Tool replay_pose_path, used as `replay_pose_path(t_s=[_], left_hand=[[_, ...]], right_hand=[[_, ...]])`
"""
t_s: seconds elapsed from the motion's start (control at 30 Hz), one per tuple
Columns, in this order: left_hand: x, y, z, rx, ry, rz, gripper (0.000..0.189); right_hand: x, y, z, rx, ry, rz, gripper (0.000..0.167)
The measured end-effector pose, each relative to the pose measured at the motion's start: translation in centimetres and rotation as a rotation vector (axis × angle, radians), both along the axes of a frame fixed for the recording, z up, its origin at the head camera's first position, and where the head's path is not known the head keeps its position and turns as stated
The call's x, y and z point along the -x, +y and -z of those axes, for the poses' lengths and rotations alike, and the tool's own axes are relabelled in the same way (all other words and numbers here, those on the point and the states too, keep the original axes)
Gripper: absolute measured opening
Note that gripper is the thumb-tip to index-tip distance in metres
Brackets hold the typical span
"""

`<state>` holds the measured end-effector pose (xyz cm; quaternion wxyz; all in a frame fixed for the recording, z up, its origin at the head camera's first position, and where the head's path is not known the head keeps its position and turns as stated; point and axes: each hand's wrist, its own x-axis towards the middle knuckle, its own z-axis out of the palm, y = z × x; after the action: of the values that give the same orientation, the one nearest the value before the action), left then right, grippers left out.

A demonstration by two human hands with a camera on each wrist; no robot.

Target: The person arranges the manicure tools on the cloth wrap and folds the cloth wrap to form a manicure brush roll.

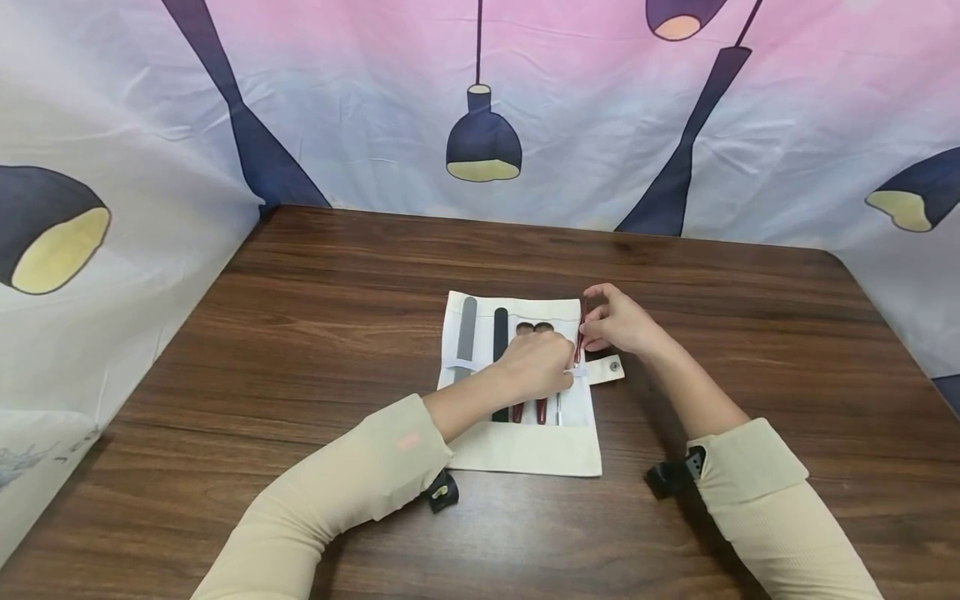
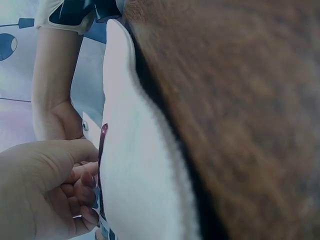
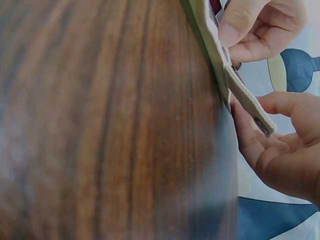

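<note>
A white cloth roll-up case (image 1: 517, 450) lies unrolled on the table. Tucked behind its white elastic band (image 1: 461, 364) are a grey nail file (image 1: 467, 329), a black nail file (image 1: 500, 333), two red-handled makeup brushes (image 1: 542, 410) and a thin silver-tipped tool (image 1: 558, 408). My left hand (image 1: 536, 364) reaches across these, thumb and fingers pinching the band near the case's right edge; its fingertips are partly hidden. At that edge my right hand (image 1: 618, 321) holds a slim red tool (image 1: 579, 337) between thumb and fingers. Its lower end meets the band.
A snap tab (image 1: 606, 369) sticks out from the case's right side, beneath my right hand. Brown wooden table (image 1: 337, 333) surrounds the case. A lamp-printed cloth (image 1: 375, 125) hangs behind the table and along its sides.
</note>
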<state>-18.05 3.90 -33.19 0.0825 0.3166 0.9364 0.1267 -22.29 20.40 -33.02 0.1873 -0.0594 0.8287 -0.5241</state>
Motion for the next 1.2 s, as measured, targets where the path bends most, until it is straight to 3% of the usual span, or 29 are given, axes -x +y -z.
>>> replay_pose_path(t_s=[0.17, 0.4, 0.53, 0.9, 1.2], left_hand=[[0.0, -0.1, 0.0, -0.003, 0.021, 0.008, 0.033], [0.0, -0.2, 0.2, -0.044, -0.003, 0.004, 0.034], [-0.1, -0.3, 0.1, -0.052, 0.002, 0.007, 0.031], [0.0, -0.3, 0.1, -0.047, 0.005, 0.003, 0.038], [0.0, -0.1, 0.2, -0.037, 0.005, 0.004, 0.025]], right_hand=[[-0.1, 0.1, 0.0, -0.004, -0.024, -0.006, 0.059], [-0.3, 0.1, 0.0, -0.129, -0.027, 0.010, 0.057], [-0.2, 0.2, 0.0, -0.142, -0.035, 0.008, 0.057], [-0.8, 0.1, -0.1, -0.140, -0.051, -0.054, 0.055], [-1.3, 0.3, -0.1, -0.203, -0.006, -0.104, 0.046]])
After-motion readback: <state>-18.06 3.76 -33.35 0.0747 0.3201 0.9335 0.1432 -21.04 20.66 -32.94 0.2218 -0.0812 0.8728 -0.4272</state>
